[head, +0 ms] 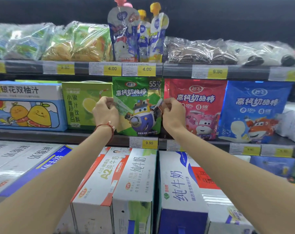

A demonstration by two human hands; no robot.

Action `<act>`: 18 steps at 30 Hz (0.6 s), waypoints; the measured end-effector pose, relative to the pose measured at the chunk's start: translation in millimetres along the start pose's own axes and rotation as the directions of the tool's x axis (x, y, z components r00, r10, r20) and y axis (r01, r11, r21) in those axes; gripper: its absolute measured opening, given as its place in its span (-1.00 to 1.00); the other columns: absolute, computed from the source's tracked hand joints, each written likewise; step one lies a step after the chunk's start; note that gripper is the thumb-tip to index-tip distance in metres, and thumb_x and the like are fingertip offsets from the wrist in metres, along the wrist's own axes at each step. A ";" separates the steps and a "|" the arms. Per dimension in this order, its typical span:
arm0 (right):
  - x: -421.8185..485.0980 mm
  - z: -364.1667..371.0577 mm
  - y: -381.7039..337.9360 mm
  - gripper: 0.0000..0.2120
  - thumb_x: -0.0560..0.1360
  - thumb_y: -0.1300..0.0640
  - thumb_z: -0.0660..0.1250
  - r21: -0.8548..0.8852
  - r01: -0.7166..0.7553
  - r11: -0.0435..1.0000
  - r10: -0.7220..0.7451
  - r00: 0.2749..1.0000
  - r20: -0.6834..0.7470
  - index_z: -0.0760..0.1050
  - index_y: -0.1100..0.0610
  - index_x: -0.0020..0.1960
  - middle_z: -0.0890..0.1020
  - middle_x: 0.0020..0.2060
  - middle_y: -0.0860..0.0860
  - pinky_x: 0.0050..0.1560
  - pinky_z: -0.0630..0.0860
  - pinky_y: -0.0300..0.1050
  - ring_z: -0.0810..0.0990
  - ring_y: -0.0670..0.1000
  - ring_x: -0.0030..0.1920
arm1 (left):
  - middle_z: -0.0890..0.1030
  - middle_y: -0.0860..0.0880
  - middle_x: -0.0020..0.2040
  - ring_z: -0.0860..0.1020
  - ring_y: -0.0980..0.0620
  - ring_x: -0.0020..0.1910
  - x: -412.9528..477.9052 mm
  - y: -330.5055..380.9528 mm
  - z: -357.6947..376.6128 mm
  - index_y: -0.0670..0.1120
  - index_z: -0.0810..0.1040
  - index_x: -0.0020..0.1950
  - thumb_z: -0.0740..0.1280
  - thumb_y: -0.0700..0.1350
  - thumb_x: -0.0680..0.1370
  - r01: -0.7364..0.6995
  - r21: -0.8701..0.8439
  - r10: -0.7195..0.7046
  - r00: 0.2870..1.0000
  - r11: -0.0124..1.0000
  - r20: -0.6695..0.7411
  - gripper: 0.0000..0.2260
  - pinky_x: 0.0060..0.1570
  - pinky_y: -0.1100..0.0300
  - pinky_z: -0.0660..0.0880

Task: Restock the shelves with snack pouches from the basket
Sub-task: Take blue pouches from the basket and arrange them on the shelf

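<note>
The left hand (104,114) pinches the left edge of the green cheese-stick pouch (140,98) and the right hand (173,114) pinches its right edge. They hold it upright at the front of the middle shelf (42,135), between the lime drink carton (82,105) and the red pouch (195,105). If released unsettled, the soft pouch could slump forward off the lip. The basket is out of view. Whether the pouch's base rests on the shelf is unclear.
</note>
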State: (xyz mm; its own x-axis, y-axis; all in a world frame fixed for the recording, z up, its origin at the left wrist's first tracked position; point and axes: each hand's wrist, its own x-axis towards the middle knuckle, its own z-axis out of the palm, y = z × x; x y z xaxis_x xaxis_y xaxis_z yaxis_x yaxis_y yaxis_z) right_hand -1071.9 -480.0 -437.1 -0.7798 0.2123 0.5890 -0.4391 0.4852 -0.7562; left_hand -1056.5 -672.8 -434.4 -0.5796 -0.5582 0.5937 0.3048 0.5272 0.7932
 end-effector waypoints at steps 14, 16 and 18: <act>-44.4 -47.6 61.7 -0.24 0.56 0.04 0.42 -0.600 0.097 0.794 -0.123 0.992 -0.002 0.07 -0.10 0.62 -0.10 0.63 0.06 0.56 0.04 0.36 -0.13 0.27 0.61 | -0.24 -0.10 0.59 -0.21 -0.27 0.55 -58.9 -0.1 56.7 0.12 -0.19 0.59 0.36 0.33 0.39 -0.362 0.402 0.298 0.930 0.841 0.213 -0.02 0.49 -0.24 -0.08; -37.5 -45.6 65.3 -0.17 0.56 0.03 0.44 -0.585 0.114 0.803 -0.127 0.992 0.019 0.00 -0.08 0.64 -0.14 0.63 0.08 0.53 0.13 0.37 -0.15 0.29 0.61 | -0.32 -0.15 0.56 -0.26 -0.33 0.52 -57.9 -3.3 63.7 0.10 -0.28 0.58 0.36 0.38 0.37 -0.375 0.462 0.295 0.926 0.804 0.237 0.06 0.47 -0.29 -0.09; -27.0 -40.9 68.4 -0.10 0.54 0.07 0.46 -0.558 0.111 0.822 -0.118 0.993 0.025 -0.06 -0.12 0.64 -0.16 0.62 0.08 0.51 0.20 0.38 -0.15 0.30 0.60 | -0.37 -0.18 0.54 -0.28 -0.35 0.51 -53.7 -5.1 68.5 0.12 -0.35 0.55 0.36 0.39 0.37 -0.384 0.484 0.294 0.922 0.787 0.253 0.08 0.44 -0.32 -0.08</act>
State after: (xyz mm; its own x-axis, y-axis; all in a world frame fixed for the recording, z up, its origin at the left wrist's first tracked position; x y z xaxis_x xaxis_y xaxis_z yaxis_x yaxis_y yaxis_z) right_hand -1062.6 -417.9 -493.1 -0.7336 0.1325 0.6665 -0.1988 0.8961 -0.3969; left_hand -1078.7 -601.6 -479.6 -0.6356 -0.1977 0.7463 0.0965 0.9387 0.3309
